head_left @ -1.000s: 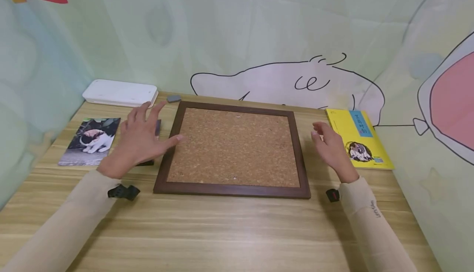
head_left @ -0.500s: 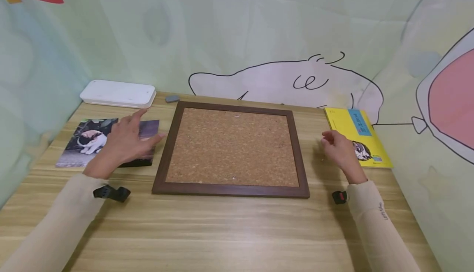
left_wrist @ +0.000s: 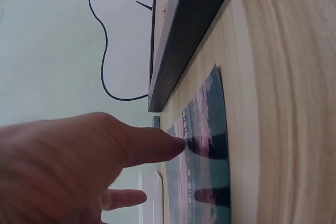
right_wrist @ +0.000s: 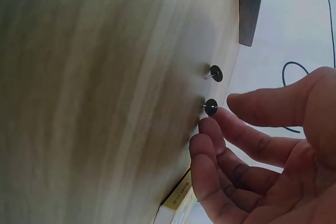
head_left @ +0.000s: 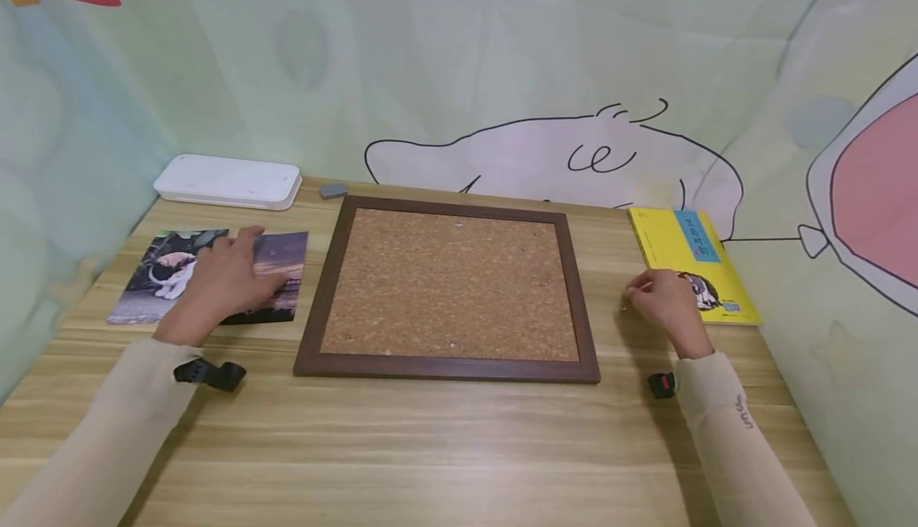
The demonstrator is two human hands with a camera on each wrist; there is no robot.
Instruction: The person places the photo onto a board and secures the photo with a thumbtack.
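Corkboard, framed in dark wood, lies flat at the middle of the wooden table, the biggest thing in front of me and touched by neither hand. Just left of its frame lie two prints: a darker photo overlapping a cat photo. My left hand rests on the darker one, fingers straight and spread, and the left wrist view shows a fingertip pressing the glossy surface. I judge it thin, light and slippery, easy to crease, so it should slide under flat fingers and lift best by an edge or corner.

Right of the board, near the yellow book, my right hand hovers low with its fingers loosely curled, holding nothing. Two push pins lie on the wood there, one just at my fingertips. They look tiny, hard and sharp-pointed; I would pinch one by its round head, away from the point.
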